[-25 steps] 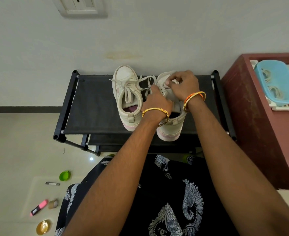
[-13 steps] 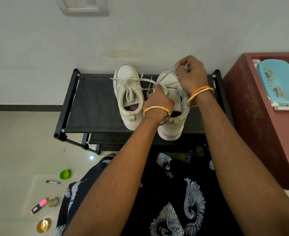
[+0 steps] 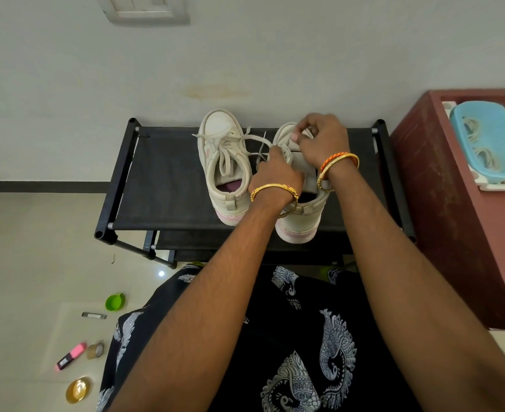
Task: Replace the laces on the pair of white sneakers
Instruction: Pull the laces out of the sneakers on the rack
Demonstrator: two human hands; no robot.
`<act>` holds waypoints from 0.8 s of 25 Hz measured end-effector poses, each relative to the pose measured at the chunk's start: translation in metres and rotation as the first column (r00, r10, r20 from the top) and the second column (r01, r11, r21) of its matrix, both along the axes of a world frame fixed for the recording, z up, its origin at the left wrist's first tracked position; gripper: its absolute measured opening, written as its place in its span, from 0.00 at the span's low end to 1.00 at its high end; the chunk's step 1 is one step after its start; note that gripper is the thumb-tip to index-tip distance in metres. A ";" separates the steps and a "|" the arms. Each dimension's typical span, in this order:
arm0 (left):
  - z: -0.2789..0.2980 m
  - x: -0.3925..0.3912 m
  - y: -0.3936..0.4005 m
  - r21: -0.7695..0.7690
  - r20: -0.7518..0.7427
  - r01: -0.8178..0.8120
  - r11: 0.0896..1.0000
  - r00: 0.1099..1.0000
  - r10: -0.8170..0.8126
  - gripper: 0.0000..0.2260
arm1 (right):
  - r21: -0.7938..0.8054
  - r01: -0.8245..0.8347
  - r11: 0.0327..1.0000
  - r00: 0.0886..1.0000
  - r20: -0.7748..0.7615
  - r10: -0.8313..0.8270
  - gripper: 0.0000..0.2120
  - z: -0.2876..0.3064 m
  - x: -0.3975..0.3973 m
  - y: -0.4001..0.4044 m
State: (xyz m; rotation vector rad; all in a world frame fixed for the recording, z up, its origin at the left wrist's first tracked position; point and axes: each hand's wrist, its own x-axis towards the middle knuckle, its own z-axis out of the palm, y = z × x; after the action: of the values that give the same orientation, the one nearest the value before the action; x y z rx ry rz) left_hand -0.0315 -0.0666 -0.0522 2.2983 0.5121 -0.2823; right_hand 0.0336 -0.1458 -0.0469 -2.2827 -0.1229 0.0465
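Two white sneakers with pink soles stand side by side on a black shoe rack, toes toward the wall. The left sneaker is laced, with loose lace ends trailing right. Both hands work on the right sneaker. My left hand grips its left side by the eyelets, fingers curled. My right hand pinches the white lace over the sneaker's front. The hands hide most of the right sneaker's tongue and eyelets.
A maroon cabinet stands right of the rack, carrying a blue tray with coiled laces on a white basket. On the floor at lower left lie a green cap, a pink highlighter and a gold lid.
My right hand, raised toward the wall pulling the lace half a second ago, has come back down onto the right sneaker's front. My left hand stayed on the shoe.
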 end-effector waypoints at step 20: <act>-0.001 0.002 0.000 -0.026 -0.018 -0.053 0.998 0.998 0.052 0.23 | -0.443 -0.163 0.881 0.986 -0.051 0.157 0.09 0.006 -0.004 0.004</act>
State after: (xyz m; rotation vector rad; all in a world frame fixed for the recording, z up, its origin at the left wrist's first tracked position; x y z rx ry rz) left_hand -0.0296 -0.0664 -0.0535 2.2545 0.5731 -0.2823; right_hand 0.0297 -0.1414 -0.0411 -2.7275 -0.3237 0.1946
